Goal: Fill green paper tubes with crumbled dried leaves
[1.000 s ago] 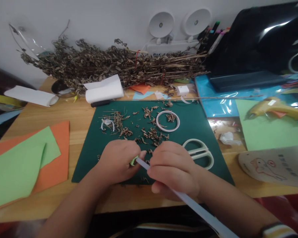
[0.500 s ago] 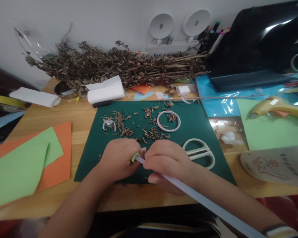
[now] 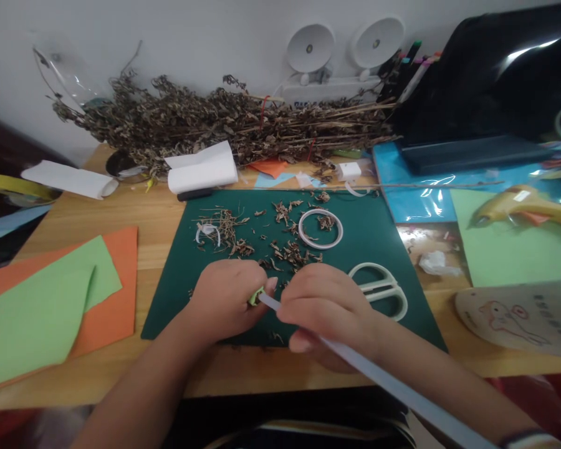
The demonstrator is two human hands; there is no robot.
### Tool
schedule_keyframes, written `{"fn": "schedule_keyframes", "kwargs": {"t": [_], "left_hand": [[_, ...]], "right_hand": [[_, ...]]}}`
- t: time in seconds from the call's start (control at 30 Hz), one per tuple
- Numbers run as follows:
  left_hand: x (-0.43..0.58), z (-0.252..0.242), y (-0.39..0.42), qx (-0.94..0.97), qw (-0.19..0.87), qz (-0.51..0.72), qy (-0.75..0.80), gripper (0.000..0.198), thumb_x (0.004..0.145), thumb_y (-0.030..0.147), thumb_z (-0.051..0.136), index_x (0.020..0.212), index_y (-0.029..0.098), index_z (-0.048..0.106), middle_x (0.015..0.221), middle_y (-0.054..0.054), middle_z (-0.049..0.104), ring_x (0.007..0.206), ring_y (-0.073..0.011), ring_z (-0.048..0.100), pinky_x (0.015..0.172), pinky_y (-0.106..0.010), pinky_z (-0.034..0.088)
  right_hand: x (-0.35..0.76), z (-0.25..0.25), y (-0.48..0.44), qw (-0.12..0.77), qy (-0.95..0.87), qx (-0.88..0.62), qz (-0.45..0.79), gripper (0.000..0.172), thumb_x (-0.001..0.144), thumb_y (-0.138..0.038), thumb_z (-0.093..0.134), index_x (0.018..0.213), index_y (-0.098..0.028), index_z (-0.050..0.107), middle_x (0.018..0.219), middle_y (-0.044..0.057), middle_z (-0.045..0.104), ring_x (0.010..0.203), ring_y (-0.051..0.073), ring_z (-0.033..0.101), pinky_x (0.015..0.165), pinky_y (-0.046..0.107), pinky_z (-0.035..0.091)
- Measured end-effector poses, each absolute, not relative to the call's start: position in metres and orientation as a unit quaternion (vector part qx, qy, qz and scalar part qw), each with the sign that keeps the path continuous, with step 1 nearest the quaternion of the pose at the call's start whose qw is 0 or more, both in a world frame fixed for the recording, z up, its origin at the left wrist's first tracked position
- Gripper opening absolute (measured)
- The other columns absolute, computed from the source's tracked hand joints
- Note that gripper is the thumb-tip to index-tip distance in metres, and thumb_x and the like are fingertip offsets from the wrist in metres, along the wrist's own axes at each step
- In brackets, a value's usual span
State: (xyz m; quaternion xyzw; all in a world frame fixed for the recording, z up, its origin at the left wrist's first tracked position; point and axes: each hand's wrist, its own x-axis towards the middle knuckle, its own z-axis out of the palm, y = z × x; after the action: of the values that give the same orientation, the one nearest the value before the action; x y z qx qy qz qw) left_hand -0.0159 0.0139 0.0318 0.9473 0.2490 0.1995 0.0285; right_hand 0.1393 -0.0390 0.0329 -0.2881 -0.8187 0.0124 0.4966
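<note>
My left hand is closed around a small rolled piece of green paper, of which only the crumpled end shows past my thumb. A long translucent white stick, like a glue stick, runs from that green end through my right hand and down over my right forearm. My right fingers are wrapped round it a short way from the left hand. Whether its tip sits inside the paper is hard to see. Both hands are above the front of a green cutting mat, with crumbled dried leaves just behind them.
White-handled scissors and a tape ring lie on the mat. Dried stalks stretch along the back. Orange and green sheets are at left; a yellow glue gun rests at right by a dark screen.
My right hand has drawn slightly away to the right from my left, so a bit more of the stick shows between them. The whole view has shifted a little.
</note>
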Motion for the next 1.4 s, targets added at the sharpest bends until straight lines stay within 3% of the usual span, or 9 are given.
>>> {"fn": "schedule_keyframes", "kwargs": {"t": [0.23,0.37,0.53,0.97,1.4], "left_hand": [[-0.016,0.032,0.016,0.948,0.036,0.194,0.248,0.034,0.08,0.024,0.036,0.047,0.016,0.041,0.042,0.002,0.041,0.041,-0.009,0.035,0.041,-0.022,0.024],[-0.015,0.032,0.017,0.949,0.041,0.2,0.241,0.034,0.08,0.025,0.034,0.047,0.016,0.04,0.041,0.002,0.041,0.039,-0.0088,0.035,0.04,-0.021,0.024],[-0.015,0.033,0.017,0.949,0.055,0.19,0.244,0.034,0.079,0.025,0.035,0.046,0.016,0.039,0.041,0.002,0.04,0.039,-0.0078,0.036,0.04,-0.02,0.025],[-0.015,0.033,0.018,0.95,0.036,0.188,0.248,0.035,0.079,0.026,0.032,0.047,0.016,0.042,0.041,0.002,0.04,0.039,-0.0083,0.036,0.039,-0.02,0.022],[-0.015,0.033,0.018,0.95,0.029,0.183,0.253,0.037,0.08,0.027,0.031,0.046,0.016,0.04,0.04,0.002,0.038,0.039,-0.0084,0.034,0.039,-0.021,0.022]], "right_hand": [[0.14,0.033,-0.039,0.492,-0.825,-0.274,-0.043,0.025,0.083,-0.03,0.042,0.068,-0.013,0.053,0.062,0.003,0.062,0.057,0.014,0.057,0.049,0.026,0.046],[0.141,0.033,-0.038,0.445,-0.847,-0.288,-0.046,0.027,0.083,-0.032,0.041,0.068,-0.014,0.054,0.062,0.003,0.062,0.059,0.015,0.058,0.049,0.026,0.045],[0.144,0.032,-0.037,0.505,-0.819,-0.268,-0.048,0.025,0.083,-0.03,0.042,0.071,-0.012,0.053,0.064,0.003,0.062,0.058,0.013,0.058,0.05,0.025,0.045],[0.149,0.035,-0.033,0.44,-0.859,-0.262,-0.01,0.03,0.083,-0.034,0.04,0.067,-0.014,0.056,0.063,0.002,0.062,0.06,0.013,0.056,0.051,0.024,0.043],[0.146,0.034,-0.033,0.453,-0.853,-0.26,-0.012,0.029,0.084,-0.032,0.038,0.07,-0.013,0.055,0.064,0.003,0.062,0.062,0.013,0.057,0.053,0.023,0.045]]}}
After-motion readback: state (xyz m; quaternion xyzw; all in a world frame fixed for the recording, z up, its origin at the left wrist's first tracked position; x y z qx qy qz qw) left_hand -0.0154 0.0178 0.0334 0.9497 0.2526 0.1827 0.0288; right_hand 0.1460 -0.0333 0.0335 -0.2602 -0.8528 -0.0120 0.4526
